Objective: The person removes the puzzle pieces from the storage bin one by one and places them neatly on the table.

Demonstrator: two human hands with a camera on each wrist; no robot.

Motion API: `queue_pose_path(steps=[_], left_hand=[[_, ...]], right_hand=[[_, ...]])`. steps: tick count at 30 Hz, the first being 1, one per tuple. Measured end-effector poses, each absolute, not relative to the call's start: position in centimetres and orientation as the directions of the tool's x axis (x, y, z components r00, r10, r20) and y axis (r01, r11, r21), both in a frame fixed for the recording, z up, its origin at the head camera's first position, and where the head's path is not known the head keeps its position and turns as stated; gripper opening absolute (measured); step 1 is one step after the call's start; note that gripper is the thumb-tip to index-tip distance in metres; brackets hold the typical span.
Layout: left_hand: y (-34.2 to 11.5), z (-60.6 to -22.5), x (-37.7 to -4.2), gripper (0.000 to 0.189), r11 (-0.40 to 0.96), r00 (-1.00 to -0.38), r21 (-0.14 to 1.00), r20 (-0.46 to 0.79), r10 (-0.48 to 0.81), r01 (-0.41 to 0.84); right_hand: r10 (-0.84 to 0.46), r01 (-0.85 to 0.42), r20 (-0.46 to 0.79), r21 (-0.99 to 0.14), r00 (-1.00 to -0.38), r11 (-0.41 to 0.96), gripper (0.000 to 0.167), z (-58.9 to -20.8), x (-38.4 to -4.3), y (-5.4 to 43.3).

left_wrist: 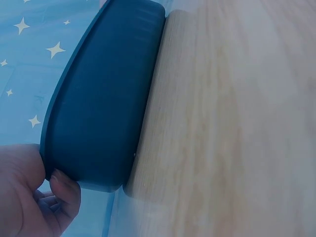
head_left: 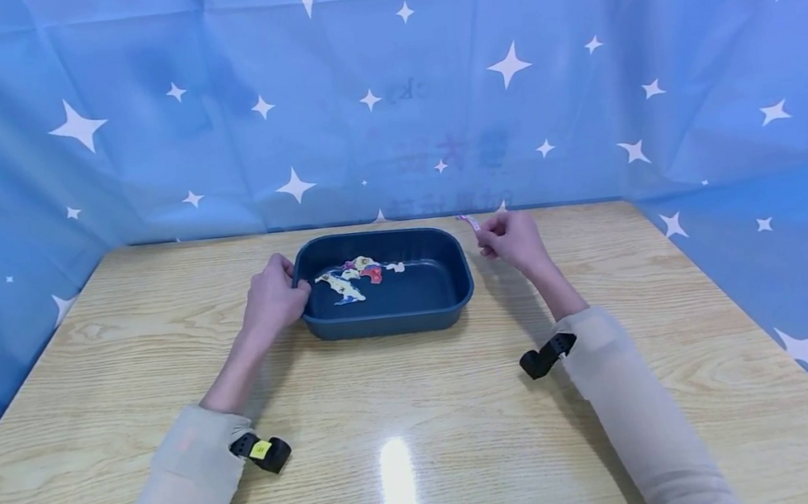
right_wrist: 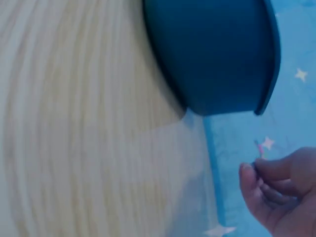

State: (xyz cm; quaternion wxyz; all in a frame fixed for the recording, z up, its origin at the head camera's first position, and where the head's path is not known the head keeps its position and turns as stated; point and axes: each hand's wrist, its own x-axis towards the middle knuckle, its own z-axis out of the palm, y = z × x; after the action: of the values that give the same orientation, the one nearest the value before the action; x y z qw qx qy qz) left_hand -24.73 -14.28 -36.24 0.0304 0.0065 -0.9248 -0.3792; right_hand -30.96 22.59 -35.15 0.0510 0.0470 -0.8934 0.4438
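A dark blue rectangular plastic tub (head_left: 390, 325) stands on the table, its short ends to the left and right. My left hand (head_left: 274, 296) grips its left rim, with the thumb curled against the wall in the left wrist view. Off the tub's right end, my right hand (head_left: 515, 241) pinches a small pink-and-white strip (head_left: 470, 222) that looks like a scrap of wrapper. The strip sticks up past the fingertips and is blurred in the right wrist view. Several crumpled scraps (head_left: 345, 286), cream, blue and red, lie in the left half of the tub.
The wood-grain table (head_left: 460, 412) stretches around the tub and toward me. A blue curtain (head_left: 376, 139) with white stars hangs behind the table's back edge and along its sides. Each sleeved forearm carries a black wrist camera (head_left: 266, 453).
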Motion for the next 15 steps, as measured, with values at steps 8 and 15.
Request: queue_pose_path(steps=[8, 15], left_hand=[[-14.27, -36.2, -24.69, 0.021, 0.714, -0.998, 0.7, 0.06, -0.035, 0.017], [-14.2, -36.21, -24.71, 0.02, 0.721, -0.996, 0.693, 0.069, -0.054, 0.008]], right_hand=[[0.01, 0.009, -0.002, -0.718, -1.0, 0.696, 0.021, -35.96, -31.28, 23.4], [0.026, 0.074, -0.078, -0.716, -0.997, 0.694, 0.023, -36.28, -31.35, 23.64]])
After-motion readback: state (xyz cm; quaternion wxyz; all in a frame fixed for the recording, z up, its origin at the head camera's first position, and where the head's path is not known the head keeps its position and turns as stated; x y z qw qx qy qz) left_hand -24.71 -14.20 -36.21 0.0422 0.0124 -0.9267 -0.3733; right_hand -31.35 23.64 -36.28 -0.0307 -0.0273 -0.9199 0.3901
